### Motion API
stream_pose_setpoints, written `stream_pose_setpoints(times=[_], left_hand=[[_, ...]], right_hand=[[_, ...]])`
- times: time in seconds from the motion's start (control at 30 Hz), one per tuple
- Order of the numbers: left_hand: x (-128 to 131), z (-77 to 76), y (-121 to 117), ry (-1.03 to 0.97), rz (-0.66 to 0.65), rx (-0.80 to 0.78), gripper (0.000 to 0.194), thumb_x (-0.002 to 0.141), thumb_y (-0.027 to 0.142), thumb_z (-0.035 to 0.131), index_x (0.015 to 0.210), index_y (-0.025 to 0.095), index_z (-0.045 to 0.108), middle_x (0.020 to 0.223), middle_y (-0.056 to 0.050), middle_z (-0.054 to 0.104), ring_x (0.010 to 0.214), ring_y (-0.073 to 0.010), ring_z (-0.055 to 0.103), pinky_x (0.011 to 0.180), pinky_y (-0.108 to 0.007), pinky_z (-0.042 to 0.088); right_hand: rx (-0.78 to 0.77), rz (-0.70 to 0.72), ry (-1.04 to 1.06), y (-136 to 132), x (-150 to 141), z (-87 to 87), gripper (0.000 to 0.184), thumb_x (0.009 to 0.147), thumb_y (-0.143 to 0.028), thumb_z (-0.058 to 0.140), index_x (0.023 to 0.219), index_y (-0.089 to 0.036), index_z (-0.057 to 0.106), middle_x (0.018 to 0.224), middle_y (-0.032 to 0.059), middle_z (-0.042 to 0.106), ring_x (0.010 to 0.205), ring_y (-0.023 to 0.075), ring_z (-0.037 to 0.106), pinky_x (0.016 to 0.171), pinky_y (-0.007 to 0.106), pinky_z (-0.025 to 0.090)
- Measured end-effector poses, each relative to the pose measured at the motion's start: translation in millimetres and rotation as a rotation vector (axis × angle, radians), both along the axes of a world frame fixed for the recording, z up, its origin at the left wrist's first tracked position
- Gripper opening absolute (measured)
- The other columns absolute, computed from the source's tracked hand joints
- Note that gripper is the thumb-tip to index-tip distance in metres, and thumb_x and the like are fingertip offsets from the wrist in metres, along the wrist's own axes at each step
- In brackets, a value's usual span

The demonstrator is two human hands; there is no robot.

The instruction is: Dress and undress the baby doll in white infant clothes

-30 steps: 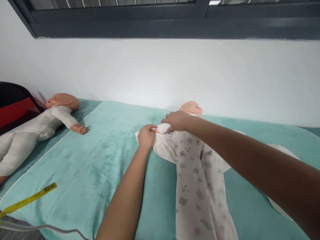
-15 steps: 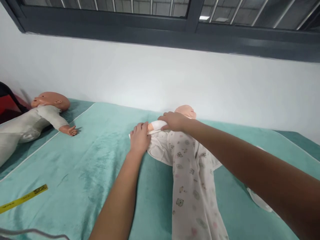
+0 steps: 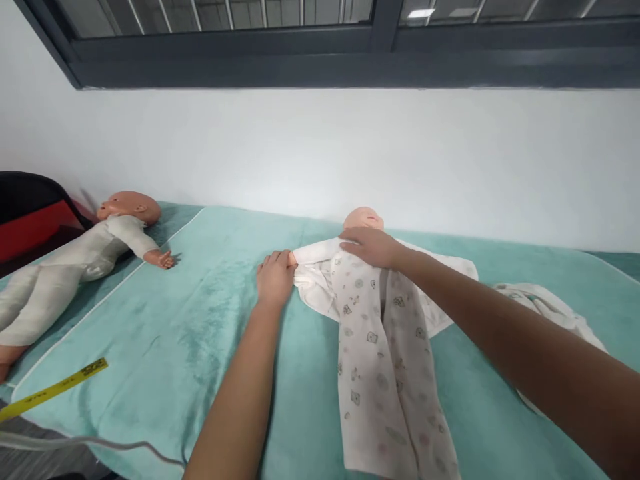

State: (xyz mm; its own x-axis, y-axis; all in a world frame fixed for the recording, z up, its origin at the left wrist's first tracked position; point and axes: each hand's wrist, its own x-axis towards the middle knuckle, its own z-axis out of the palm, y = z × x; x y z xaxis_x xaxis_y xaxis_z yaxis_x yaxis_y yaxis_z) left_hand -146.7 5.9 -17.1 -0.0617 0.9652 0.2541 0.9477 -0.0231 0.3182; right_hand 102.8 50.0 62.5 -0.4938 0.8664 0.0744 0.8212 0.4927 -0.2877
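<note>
A baby doll [image 3: 362, 217] lies on its back, head toward the wall, in a white baby romper [image 3: 367, 340] printed with small animals and leaves. My left hand [image 3: 275, 277] is closed around the doll's hand at the end of the outstretched arm; a little of the doll's wrist shows beside my fingers. My right hand [image 3: 373, 248] is at the doll's shoulder, just below the head, fingers and thumb closed on the romper's cloth. The white sleeve [image 3: 316, 252] runs along the doll's arm between my hands. My right forearm hides part of the romper's far side.
A second doll [image 3: 90, 247] in a white suit lies at the left. Crumpled white cloth [image 3: 550, 303] lies at the right, partly behind my forearm. A teal sheet [image 3: 225, 333] covers the surface. Yellow tape [image 3: 60, 387] and a cable [image 3: 100, 441] are front left. Behind stands a wall [image 3: 320, 153].
My right hand has shifted from the doll's upper arm to its shoulder, and the sleeve lies straighter along the arm. My left hand stays at the doll's hand. The view has turned slightly.
</note>
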Motion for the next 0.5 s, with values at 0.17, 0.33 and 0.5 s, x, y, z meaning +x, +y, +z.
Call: stream_pose_setpoints(times=[0.17, 0.33, 0.5], left_hand=[[2.2, -2.4, -13.5, -0.003, 0.021, 0.023, 0.038, 0.095, 0.036, 0.043, 0.127, 0.020, 0.057, 0.121, -0.012, 0.064, 0.115, -0.0285, 0.056, 0.093, -0.039, 0.043], [3.0, -8.5, -32.6, -0.063, 0.075, 0.088, 0.047, 0.091, 0.023, 0.044, 0.137, 0.014, 0.050, 0.131, -0.015, 0.060, 0.125, -0.0286, 0.052, 0.104, -0.040, 0.042], [53.3, 21.1, -42.6, -0.112, -0.040, 0.250, 0.046, 0.086, 0.010, 0.039, 0.129, 0.018, 0.055, 0.131, -0.011, 0.060, 0.125, -0.0247, 0.053, 0.105, -0.039, 0.044]], right_hand=[[0.165, -0.342, 0.334, -40.3, 67.2, -44.4, 0.049, 0.100, -0.039, 0.025, 0.133, -0.021, 0.057, 0.138, 0.0077, 0.059, 0.125, 0.0222, 0.055, 0.104, 0.037, 0.042], [0.379, -0.539, 0.074, -58.3, 100.5, -85.7, 0.049, 0.090, -0.022, 0.038, 0.136, -0.022, 0.053, 0.139, 0.0103, 0.057, 0.129, 0.0272, 0.049, 0.113, 0.050, 0.027], [0.375, -0.581, 0.193, -48.7, 106.8, -90.3, 0.050, 0.082, -0.016, 0.042, 0.127, -0.027, 0.060, 0.128, 0.0053, 0.064, 0.121, 0.0256, 0.053, 0.114, 0.053, 0.019]])
